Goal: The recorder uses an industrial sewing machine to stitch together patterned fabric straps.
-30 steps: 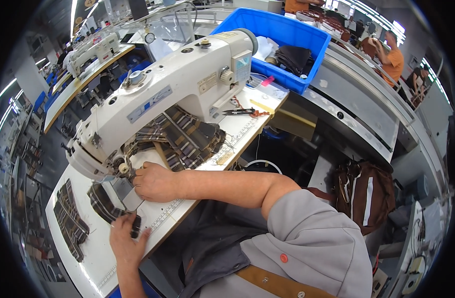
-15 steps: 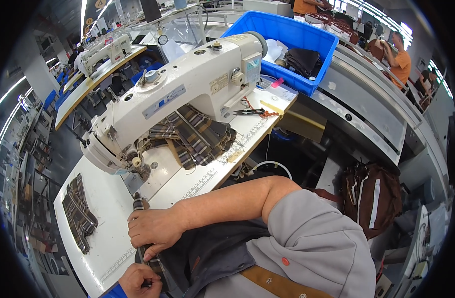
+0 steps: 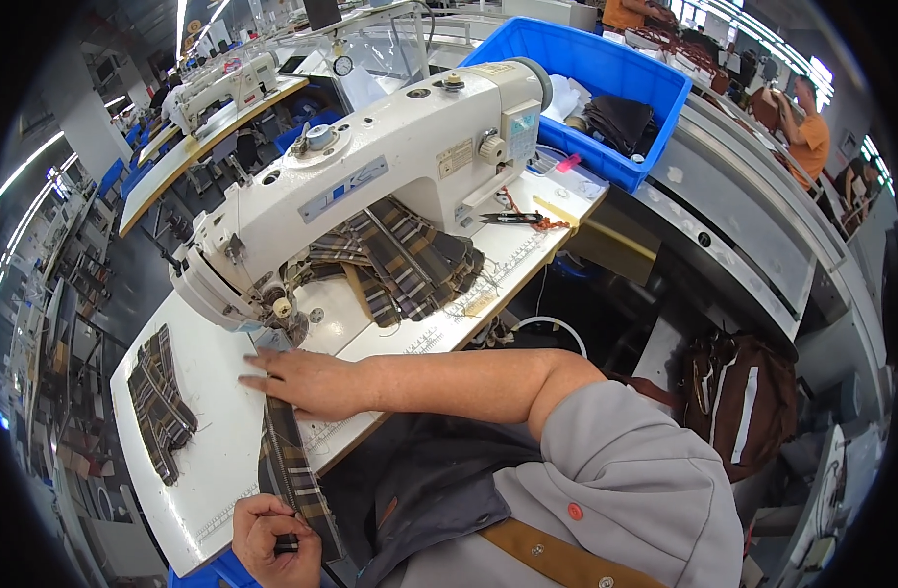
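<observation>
A plaid fabric strip [image 3: 294,453] in brown, black and grey runs from the sewing machine's needle area down over the table's front edge. Along it lies a narrow dark band that looks like zipper tape. My left hand [image 3: 275,545] pinches the strip's near end, fingers closed. Just in front of the needle, my right hand [image 3: 310,385] lies flat over the strip's far part, fingers stretched out and covering it. The white sewing machine [image 3: 370,176] stands beyond; whether the strip is under its presser foot is hidden.
More plaid pieces [image 3: 410,260] are heaped under the machine arm, and a small plaid stack [image 3: 160,404] lies at left. Black thread snips [image 3: 510,218] rest by the machine base. Behind stands a blue bin [image 3: 655,147] holding dark cloth. A brown bag [image 3: 741,402] is at right.
My right hand has slid forward along the strip toward the needle, and its fingers have straightened. More of the strip shows between my hands. My left hand still grips the near end.
</observation>
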The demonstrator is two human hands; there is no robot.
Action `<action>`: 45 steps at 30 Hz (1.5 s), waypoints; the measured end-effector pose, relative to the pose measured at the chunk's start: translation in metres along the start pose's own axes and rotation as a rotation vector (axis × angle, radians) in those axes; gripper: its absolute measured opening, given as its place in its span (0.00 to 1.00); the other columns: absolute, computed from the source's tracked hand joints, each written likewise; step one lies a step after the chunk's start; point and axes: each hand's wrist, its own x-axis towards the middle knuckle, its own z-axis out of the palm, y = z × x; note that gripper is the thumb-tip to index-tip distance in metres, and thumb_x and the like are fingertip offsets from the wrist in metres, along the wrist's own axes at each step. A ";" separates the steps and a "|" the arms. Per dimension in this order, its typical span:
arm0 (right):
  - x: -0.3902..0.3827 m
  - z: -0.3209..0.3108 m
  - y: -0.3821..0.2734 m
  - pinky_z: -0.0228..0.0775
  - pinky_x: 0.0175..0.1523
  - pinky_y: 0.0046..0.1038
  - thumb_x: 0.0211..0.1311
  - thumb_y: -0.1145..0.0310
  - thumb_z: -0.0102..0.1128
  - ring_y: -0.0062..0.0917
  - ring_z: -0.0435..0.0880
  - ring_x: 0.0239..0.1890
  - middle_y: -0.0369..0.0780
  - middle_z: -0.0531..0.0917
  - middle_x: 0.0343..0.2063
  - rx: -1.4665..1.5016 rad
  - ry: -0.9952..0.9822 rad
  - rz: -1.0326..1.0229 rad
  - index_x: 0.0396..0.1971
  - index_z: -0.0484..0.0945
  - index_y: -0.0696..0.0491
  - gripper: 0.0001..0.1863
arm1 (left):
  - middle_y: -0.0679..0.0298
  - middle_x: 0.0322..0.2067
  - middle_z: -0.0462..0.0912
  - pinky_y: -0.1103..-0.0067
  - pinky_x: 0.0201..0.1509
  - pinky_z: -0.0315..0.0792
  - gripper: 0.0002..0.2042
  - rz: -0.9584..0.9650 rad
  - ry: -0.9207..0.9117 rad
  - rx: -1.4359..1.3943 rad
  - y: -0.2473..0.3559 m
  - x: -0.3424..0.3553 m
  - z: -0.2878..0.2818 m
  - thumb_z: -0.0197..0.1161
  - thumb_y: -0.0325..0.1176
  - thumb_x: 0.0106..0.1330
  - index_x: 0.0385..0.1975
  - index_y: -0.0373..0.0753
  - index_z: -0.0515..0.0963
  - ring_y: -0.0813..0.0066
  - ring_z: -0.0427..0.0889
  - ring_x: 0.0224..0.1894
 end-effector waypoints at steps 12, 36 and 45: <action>0.023 0.015 0.010 0.79 0.42 0.44 0.63 0.68 0.58 0.45 0.88 0.37 0.44 0.88 0.35 -0.001 -0.022 0.042 0.53 0.83 0.48 0.18 | 0.56 0.50 0.77 0.76 0.46 0.76 0.12 -0.151 0.135 -0.090 -0.038 -0.029 0.008 0.71 0.21 0.53 0.38 0.37 0.80 0.69 0.78 0.49; -0.086 -0.132 0.016 0.79 0.41 0.37 0.56 0.70 0.74 0.38 0.87 0.37 0.38 0.87 0.35 -0.220 0.276 0.183 0.42 0.86 0.49 0.13 | 0.47 0.65 0.74 0.73 0.63 0.77 0.43 -0.796 0.072 -1.096 -0.115 0.040 0.084 0.61 0.11 0.57 0.76 0.30 0.50 0.64 0.81 0.60; -0.221 -0.253 0.128 0.76 0.56 0.43 0.61 0.73 0.65 0.46 0.86 0.47 0.49 0.88 0.39 -0.742 0.098 0.675 0.44 0.87 0.56 0.12 | 0.54 0.67 0.72 0.74 0.69 0.70 0.44 -0.569 0.147 -0.849 -0.111 0.041 0.078 0.64 0.16 0.53 0.76 0.38 0.61 0.65 0.75 0.66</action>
